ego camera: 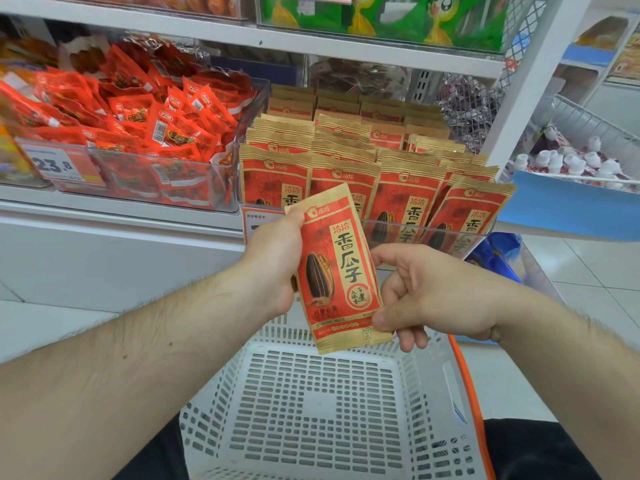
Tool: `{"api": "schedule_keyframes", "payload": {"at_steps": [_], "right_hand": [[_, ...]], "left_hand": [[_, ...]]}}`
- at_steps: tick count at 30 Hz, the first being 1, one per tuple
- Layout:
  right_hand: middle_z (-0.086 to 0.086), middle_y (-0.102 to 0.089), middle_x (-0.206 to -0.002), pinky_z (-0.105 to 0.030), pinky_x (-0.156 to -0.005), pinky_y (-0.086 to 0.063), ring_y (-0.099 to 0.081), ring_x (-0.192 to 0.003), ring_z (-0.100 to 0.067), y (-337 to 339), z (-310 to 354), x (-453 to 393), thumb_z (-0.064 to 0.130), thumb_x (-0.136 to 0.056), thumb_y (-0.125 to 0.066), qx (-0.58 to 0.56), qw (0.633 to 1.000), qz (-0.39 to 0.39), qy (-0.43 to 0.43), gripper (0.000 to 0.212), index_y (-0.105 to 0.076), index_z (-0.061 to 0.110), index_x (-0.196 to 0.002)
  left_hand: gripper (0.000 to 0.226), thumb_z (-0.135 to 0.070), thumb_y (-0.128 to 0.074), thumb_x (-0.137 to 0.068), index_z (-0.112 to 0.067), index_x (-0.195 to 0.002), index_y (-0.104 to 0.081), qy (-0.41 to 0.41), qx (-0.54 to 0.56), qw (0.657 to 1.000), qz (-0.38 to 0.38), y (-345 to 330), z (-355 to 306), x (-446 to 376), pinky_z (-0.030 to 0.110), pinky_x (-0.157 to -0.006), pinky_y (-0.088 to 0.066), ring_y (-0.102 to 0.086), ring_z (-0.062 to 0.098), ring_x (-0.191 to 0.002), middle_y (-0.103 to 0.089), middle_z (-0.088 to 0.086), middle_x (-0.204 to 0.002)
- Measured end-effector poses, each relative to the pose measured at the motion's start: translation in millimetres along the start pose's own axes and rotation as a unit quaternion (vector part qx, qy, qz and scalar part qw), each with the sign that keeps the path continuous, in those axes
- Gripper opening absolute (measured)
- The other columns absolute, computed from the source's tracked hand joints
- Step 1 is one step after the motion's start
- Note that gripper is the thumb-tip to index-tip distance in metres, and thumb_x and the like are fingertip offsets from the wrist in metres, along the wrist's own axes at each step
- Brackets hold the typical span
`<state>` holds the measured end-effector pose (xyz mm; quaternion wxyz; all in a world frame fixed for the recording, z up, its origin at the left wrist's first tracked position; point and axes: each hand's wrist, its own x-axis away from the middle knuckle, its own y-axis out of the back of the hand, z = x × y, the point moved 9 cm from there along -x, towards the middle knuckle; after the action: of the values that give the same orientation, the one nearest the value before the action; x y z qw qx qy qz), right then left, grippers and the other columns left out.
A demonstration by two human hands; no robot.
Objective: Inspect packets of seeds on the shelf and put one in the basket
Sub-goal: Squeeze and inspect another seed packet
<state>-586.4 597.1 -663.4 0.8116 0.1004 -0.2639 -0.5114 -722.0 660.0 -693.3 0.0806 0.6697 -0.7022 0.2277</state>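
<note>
A red and tan packet of sunflower seeds point(341, 268) is held upright above the white perforated basket point(322, 403), its printed front facing me. My left hand point(273, 261) grips its upper left edge. My right hand point(426, 292) pinches its lower right corner between thumb and fingers. Several rows of the same seed packets point(391, 161) stand in a clear tray on the shelf just behind. Nothing shows inside the basket.
A clear bin of small red snack packs point(138, 133) with a 23.8 price tag point(57, 164) sits left of the seeds. Green bags point(381, 19) fill the shelf above. A wire bin of white-capped bottles point(571, 161) stands right. The basket has an orange handle point(474, 407).
</note>
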Motion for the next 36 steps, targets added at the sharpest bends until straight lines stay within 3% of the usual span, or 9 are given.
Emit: {"api": "schedule_keyframes", "payload": {"at_steps": [5,8,11,14,20,24,26,30,36], "right_hand": [[-0.004,-0.063,-0.061,-0.035,-0.055,-0.056,-0.067,-0.055,-0.021,-10.3,-4.7,-2.6,0.001,-0.084,-0.072,0.118,0.993,-0.006,-0.03,0.049,-0.05,0.022,-0.122],[-0.007,-0.068,-0.067,-0.033,-0.053,-0.055,-0.067,-0.057,-0.023,-8.3,2.9,-1.0,0.023,-0.093,-0.067,0.087,0.996,-0.031,-0.021,0.016,-0.061,0.016,-0.106],[-0.013,-0.068,-0.072,-0.033,-0.05,-0.05,-0.065,-0.054,-0.026,7.8,7.1,-3.6,0.037,-0.101,-0.046,0.046,0.992,-0.116,0.008,0.038,-0.064,0.005,-0.091],[-0.006,-0.066,-0.065,-0.032,-0.048,-0.047,-0.063,-0.05,-0.025,19.6,8.8,-4.1,0.028,-0.104,-0.044,0.015,0.984,-0.174,0.035,0.034,-0.059,0.002,-0.088],[-0.009,-0.063,-0.057,-0.03,-0.044,-0.045,-0.058,-0.045,-0.022,16.4,10.1,-5.5,0.012,-0.104,-0.042,-0.093,0.981,-0.164,0.048,0.033,-0.057,0.008,-0.075],[-0.009,-0.062,-0.055,-0.029,-0.042,-0.044,-0.056,-0.043,-0.019,13.8,10.6,-5.8,0.011,-0.104,-0.042,-0.138,0.978,-0.151,0.05,0.032,-0.057,0.004,-0.077],[-0.009,-0.063,-0.056,-0.027,-0.042,-0.045,-0.056,-0.043,-0.018,11.3,10.7,-6.0,0.011,-0.104,-0.042,-0.147,0.977,-0.144,0.051,0.031,-0.058,0.002,-0.079],[-0.011,-0.064,-0.057,-0.027,-0.043,-0.045,-0.057,-0.043,-0.018,7.5,11.2,-6.4,0.01,-0.105,-0.039,-0.181,0.973,-0.129,0.055,0.033,-0.055,0.001,-0.077],[-0.011,-0.064,-0.056,-0.028,-0.043,-0.045,-0.057,-0.043,-0.017,6.5,12.9,-5.8,0.01,-0.105,-0.039,-0.188,0.972,-0.125,0.064,0.033,-0.054,0.003,-0.076]], "left_hand": [[0.04,-0.042,-0.036,-0.106,-0.021,-0.096,-0.069,0.035,-0.01,0.999,0.023,-9.3,20.5,2.1,0.039,-0.076,-0.052,-0.07,0.022,-0.077,-0.073,0.002,-0.075],[0.046,-0.047,-0.035,-0.105,-0.02,-0.082,-0.065,0.037,-0.029,0.997,0.061,-17.4,21.8,3.4,0.037,-0.07,-0.052,-0.067,0.02,-0.064,-0.068,0.002,-0.067],[0.041,-0.048,-0.038,-0.103,-0.026,-0.083,-0.066,0.022,-0.072,0.99,0.123,-30.6,20.4,8.7,0.035,-0.068,-0.05,-0.065,0.02,-0.064,-0.067,0.003,-0.072],[0.047,-0.045,-0.033,-0.105,-0.017,-0.104,-0.07,0.001,-0.105,0.98,0.166,-42.1,22.1,12.9,0.034,-0.069,-0.048,-0.066,0.019,-0.067,-0.07,0.005,-0.075],[0.072,-0.057,-0.035,-0.099,0.007,-0.121,-0.059,-0.021,-0.11,0.96,0.255,-60.2,24.0,19.1,0.032,-0.066,-0.047,-0.061,0.025,-0.067,-0.061,0.02,-0.077],[0.047,-0.051,-0.057,-0.085,-0.004,-0.094,-0.062,-0.069,-0.113,0.951,0.28,-65.4,18.7,22.2,0.026,-0.06,-0.047,-0.057,0.021,-0.059,-0.058,0.016,-0.068],[0.043,-0.05,-0.056,-0.08,-0.007,-0.08,-0.06,-0.069,-0.131,0.942,0.301,-66.5,20.9,25.9,0.025,-0.057,-0.047,-0.056,0.02,-0.056,-0.058,0.016,-0.062],[0.049,-0.046,-0.041,-0.084,-0.001,-0.087,-0.06,-0.031,-0.083,0.939,0.332,-68.9,21.7,29.1,0.036,-0.068,-0.043,-0.055,0.027,-0.058,-0.057,0.017,-0.059],[0.044,-0.041,-0.042,-0.079,-0.002,-0.08,-0.063,-0.015,-0.027,0.937,0.348,-71.4,22.3,29.1,0.048,-0.088,-0.039,-0.054,0.032,-0.06,-0.057,0.019,-0.057]]}}
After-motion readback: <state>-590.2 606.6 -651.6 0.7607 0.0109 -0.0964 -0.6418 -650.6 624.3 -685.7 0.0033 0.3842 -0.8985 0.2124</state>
